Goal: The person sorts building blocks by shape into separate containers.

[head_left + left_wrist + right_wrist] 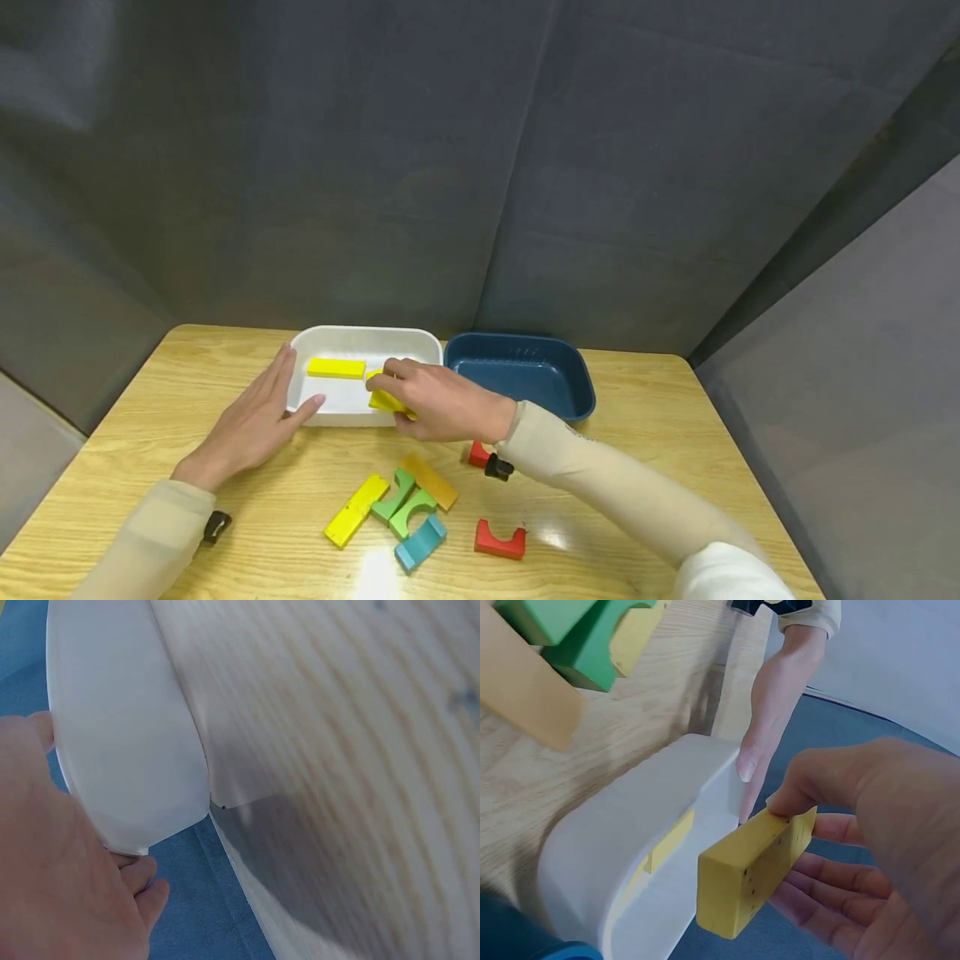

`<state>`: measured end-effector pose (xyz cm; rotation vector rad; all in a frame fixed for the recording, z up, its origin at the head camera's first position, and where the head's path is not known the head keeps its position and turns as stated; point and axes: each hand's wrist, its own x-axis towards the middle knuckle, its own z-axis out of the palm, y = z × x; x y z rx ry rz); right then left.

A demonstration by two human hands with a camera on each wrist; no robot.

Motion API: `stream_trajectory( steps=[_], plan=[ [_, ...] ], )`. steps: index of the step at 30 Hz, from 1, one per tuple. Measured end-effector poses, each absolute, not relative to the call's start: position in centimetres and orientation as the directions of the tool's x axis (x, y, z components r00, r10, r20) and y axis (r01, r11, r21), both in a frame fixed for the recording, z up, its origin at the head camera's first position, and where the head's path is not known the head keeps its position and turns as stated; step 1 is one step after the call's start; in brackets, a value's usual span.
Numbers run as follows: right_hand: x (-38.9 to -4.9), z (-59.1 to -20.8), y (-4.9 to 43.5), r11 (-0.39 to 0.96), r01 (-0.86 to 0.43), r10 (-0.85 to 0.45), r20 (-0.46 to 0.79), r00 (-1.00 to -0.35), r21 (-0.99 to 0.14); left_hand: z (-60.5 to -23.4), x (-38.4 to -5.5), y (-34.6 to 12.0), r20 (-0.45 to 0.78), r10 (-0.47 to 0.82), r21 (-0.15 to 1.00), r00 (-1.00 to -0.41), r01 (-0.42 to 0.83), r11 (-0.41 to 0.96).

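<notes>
My right hand (442, 402) pinches a yellow block (386, 401) between thumb and fingers, above the right part of the white tray (341, 419). In the right wrist view this block (742, 870) is a rectangular bar with small dark specks, tilted over the tray. Another yellow block (336, 368) lies flat inside the tray. With fingers straight, my left hand (251, 425) rests against the tray's left end, its thumb over the front corner. The left wrist view shows that hand (67, 855) along the tray's rim, some fingers partly hidden behind it.
A dark blue tray (525, 379) stands right of the white one. Nearer on the wooden table lie yellow pieces (357, 510), green arches (412, 510), an orange block (430, 481), a blue curved block (421, 542) and a red arch (499, 542). Another red piece (478, 454) is partly hidden under the right forearm.
</notes>
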<state>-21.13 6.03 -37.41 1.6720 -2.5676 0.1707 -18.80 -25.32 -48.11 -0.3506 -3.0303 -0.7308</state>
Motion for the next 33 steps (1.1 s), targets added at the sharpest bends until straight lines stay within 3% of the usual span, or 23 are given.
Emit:
stream_trajectory(
  steps=[18,33],
  plan=[
    [-25.0,-37.8,1.9,0.446,-0.89,-0.89,0.059,-0.452,-0.092,-48.4,-18.9,-24.8,0.052,0.202,0.447,-0.978,0.204,0.871],
    [-27.7,-39.2,-0.9,0.428,-0.899,-0.903,-0.001,-0.43,-0.088,-48.3,-19.0,-24.4,0.068,0.219,0.449,-0.973,0.226,0.865]
  ],
)
